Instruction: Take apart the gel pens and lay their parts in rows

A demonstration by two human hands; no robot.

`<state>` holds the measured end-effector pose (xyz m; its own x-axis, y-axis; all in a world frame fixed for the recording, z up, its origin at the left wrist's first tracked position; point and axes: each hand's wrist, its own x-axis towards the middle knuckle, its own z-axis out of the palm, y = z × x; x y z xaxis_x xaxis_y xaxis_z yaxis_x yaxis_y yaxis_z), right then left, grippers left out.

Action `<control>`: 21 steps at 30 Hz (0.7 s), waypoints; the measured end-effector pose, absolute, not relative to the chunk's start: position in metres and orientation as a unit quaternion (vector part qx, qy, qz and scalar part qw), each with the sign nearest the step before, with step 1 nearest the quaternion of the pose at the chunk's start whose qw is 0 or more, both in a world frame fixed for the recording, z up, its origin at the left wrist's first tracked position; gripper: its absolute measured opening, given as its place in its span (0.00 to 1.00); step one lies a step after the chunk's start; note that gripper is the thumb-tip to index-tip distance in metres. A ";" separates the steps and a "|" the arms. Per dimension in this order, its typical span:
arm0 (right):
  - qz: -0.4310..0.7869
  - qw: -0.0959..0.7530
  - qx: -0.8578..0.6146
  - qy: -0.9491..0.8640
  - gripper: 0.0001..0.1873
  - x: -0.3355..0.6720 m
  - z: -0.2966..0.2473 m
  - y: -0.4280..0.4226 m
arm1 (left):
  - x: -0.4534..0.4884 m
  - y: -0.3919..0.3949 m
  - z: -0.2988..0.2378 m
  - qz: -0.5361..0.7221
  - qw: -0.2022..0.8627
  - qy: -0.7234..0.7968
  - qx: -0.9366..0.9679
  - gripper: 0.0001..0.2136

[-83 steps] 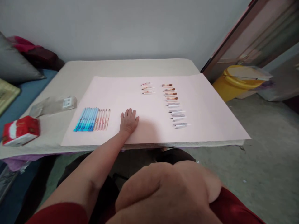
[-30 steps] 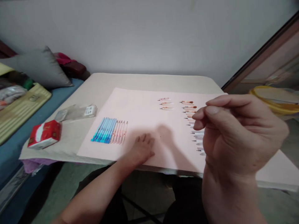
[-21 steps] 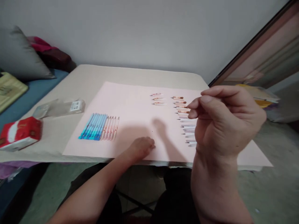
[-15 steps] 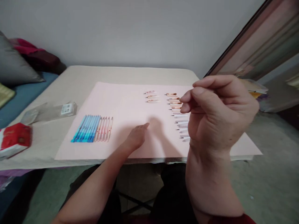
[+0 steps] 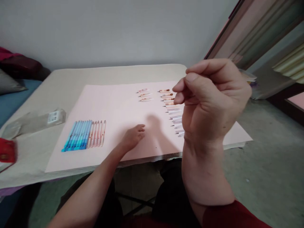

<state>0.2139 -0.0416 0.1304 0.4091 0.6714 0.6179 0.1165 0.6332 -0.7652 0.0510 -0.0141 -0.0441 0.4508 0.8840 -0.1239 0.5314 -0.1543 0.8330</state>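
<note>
My right hand (image 5: 211, 98) is raised close to the camera, in front of the right-hand column of pen parts. Its thumb and forefinger are pinched together; anything between them is too small or hidden to make out. My left hand (image 5: 134, 136) is low over the pink sheet (image 5: 114, 104), fingers loosely bent and apart, holding nothing visible. Left of it lie a row of blue pens (image 5: 78, 134) and several clear pinkish pens (image 5: 97, 133). Farther back are short pieces with dark points (image 5: 144, 95). Similar brown-topped pieces (image 5: 167, 95) and pale pieces (image 5: 174, 117) are partly covered by my right hand.
A clear plastic wrapper (image 5: 38, 122) and a red packet (image 5: 7, 150) lie on the cream tablecloth (image 5: 71, 76) at left. A tiny dark speck (image 5: 156, 147) is on the sheet near its front edge. Behind the table stands a grey wall (image 5: 114, 31).
The view has turned slightly to the right. My left hand's fingers have lifted from a pointing pose and spread a little, and the dark speck now shows. My right hand keeps its pinch.
</note>
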 end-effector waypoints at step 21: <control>0.197 0.732 -0.385 -0.526 0.06 0.201 0.124 -0.038 | 0.058 -0.051 -0.029 0.030 0.402 0.386 0.830 0.18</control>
<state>0.2009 -0.0381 0.1237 0.3692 0.6940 0.6181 0.1167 0.6252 -0.7717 0.0584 -0.0515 -0.0293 0.7002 0.6650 -0.2598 0.6160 -0.3789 0.6906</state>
